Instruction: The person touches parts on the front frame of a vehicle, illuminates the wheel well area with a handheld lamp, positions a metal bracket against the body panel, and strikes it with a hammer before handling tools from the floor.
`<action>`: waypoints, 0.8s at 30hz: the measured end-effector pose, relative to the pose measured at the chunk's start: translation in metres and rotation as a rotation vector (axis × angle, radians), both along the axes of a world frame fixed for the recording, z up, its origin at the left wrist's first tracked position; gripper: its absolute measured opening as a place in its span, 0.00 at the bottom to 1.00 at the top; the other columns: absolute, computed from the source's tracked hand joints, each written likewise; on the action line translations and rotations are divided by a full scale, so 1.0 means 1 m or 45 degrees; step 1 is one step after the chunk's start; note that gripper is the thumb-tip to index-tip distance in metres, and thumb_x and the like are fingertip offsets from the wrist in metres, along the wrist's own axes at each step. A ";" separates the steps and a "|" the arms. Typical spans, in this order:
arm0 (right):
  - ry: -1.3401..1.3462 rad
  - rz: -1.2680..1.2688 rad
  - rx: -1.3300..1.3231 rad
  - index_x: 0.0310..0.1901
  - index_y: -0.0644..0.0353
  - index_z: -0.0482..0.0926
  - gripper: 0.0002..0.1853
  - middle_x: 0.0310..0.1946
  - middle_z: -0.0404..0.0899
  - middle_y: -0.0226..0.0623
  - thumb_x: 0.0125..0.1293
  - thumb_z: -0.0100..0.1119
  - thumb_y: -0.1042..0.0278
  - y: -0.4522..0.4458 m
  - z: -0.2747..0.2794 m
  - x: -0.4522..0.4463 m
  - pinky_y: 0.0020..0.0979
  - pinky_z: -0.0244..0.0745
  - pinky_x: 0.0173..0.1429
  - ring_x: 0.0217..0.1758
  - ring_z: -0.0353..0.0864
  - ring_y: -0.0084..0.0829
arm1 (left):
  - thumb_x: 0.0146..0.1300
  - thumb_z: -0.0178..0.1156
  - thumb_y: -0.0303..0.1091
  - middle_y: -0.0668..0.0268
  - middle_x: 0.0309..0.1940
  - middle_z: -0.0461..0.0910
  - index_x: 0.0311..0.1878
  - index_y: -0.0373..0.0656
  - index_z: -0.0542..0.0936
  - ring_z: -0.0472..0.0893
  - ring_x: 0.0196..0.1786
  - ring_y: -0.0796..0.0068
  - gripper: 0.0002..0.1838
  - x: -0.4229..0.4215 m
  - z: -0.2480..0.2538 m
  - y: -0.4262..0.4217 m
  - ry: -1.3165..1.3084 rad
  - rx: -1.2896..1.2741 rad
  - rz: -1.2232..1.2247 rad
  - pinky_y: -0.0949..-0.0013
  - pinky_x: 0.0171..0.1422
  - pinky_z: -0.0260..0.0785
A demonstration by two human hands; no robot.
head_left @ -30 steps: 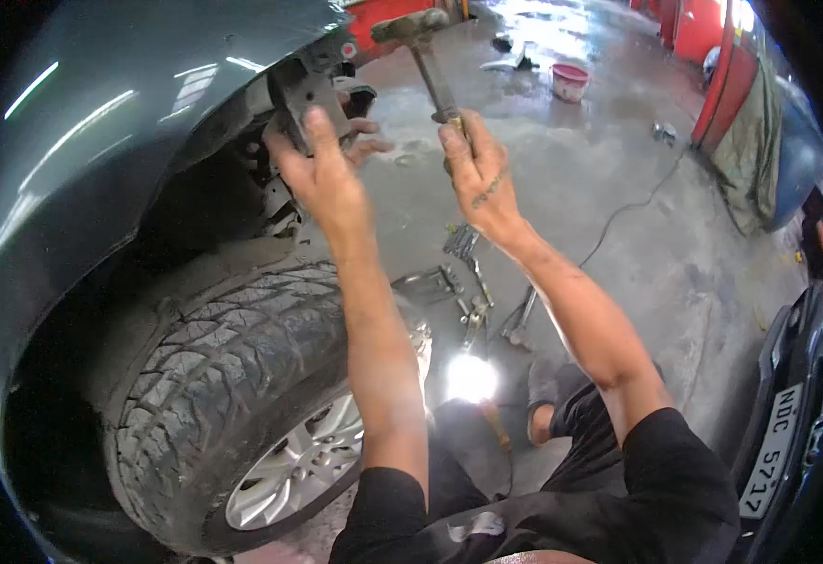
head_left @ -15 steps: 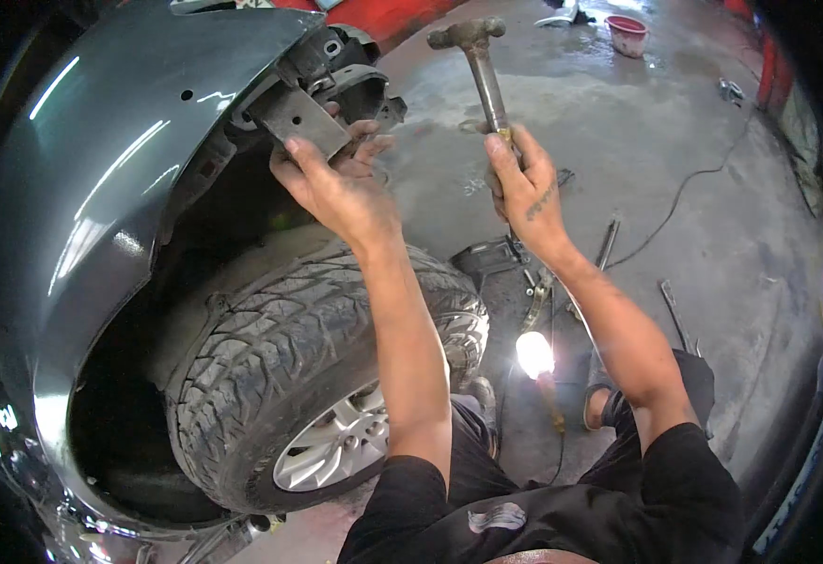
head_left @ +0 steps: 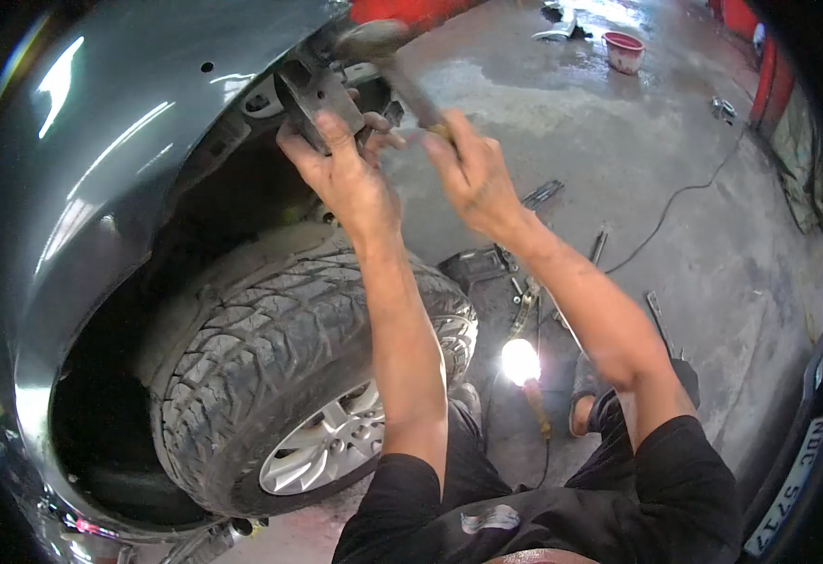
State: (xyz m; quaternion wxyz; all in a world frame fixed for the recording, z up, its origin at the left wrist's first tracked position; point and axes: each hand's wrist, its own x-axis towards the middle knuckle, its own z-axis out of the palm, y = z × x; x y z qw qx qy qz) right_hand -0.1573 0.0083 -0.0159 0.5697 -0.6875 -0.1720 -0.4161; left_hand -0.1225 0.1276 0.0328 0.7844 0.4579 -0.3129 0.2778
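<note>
My left hand (head_left: 350, 169) is closed around a grey metal bracket (head_left: 321, 94) at the front end of the car's fender (head_left: 148, 103), thumb on its near face. My right hand (head_left: 475, 174) grips a hammer (head_left: 409, 89) by its handle. The hammer is tilted to the left and blurred by motion, with its head above and close to the bracket. Whether the head touches metal I cannot tell. Behind my left hand, the far side of the bracket is hidden.
Below my left arm is a treaded tire (head_left: 261, 348) with a silver wheel. A lit work lamp (head_left: 521, 362) stands by my feet, its cord on the floor. Several tools lie nearby, including a wrench (head_left: 659, 320). A red bucket (head_left: 624, 54) stands farther back.
The hammer has swung left and down from upright, toward the bracket. My right hand has moved left with it, while my left hand keeps hold of the bracket. The view has shifted slightly.
</note>
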 end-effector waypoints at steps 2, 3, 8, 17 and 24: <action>0.109 0.040 -0.048 0.47 0.64 0.71 0.12 0.28 0.78 0.55 0.73 0.53 0.63 0.002 0.009 0.006 0.45 0.70 0.33 0.32 0.79 0.58 | 0.70 0.58 0.53 0.57 0.48 0.76 0.63 0.43 0.58 0.80 0.35 0.70 0.31 -0.001 0.003 0.003 0.017 -0.020 0.012 0.68 0.29 0.77; 0.106 0.042 -0.052 0.47 0.64 0.71 0.12 0.28 0.78 0.55 0.73 0.53 0.63 0.001 0.011 0.004 0.45 0.70 0.33 0.32 0.79 0.58 | 0.70 0.58 0.53 0.57 0.48 0.76 0.63 0.43 0.58 0.80 0.35 0.70 0.31 0.000 0.004 0.003 0.015 -0.023 0.014 0.68 0.29 0.77; 0.049 -0.050 -0.183 0.46 0.64 0.70 0.13 0.24 0.77 0.50 0.73 0.54 0.61 -0.012 0.008 0.010 0.45 0.69 0.30 0.27 0.80 0.54 | 0.69 0.58 0.54 0.59 0.45 0.76 0.60 0.43 0.61 0.79 0.36 0.68 0.30 -0.008 0.005 0.002 0.096 -0.025 0.082 0.69 0.31 0.77; 0.821 0.557 0.436 0.51 0.66 0.73 0.18 0.28 0.74 0.33 0.67 0.60 0.62 -0.047 0.001 -0.079 0.29 0.71 0.28 0.25 0.75 0.24 | 0.73 0.50 0.53 0.59 0.38 0.76 0.53 0.43 0.64 0.79 0.29 0.66 0.22 -0.038 -0.028 -0.016 0.398 -0.071 0.072 0.69 0.23 0.68; 0.919 0.660 0.916 0.58 0.69 0.68 0.26 0.50 0.74 0.46 0.68 0.62 0.57 -0.058 -0.023 -0.111 0.39 0.76 0.55 0.55 0.76 0.35 | 0.73 0.55 0.40 0.57 0.43 0.75 0.65 0.37 0.60 0.79 0.35 0.68 0.26 -0.100 -0.062 -0.051 0.517 0.612 0.036 0.70 0.38 0.71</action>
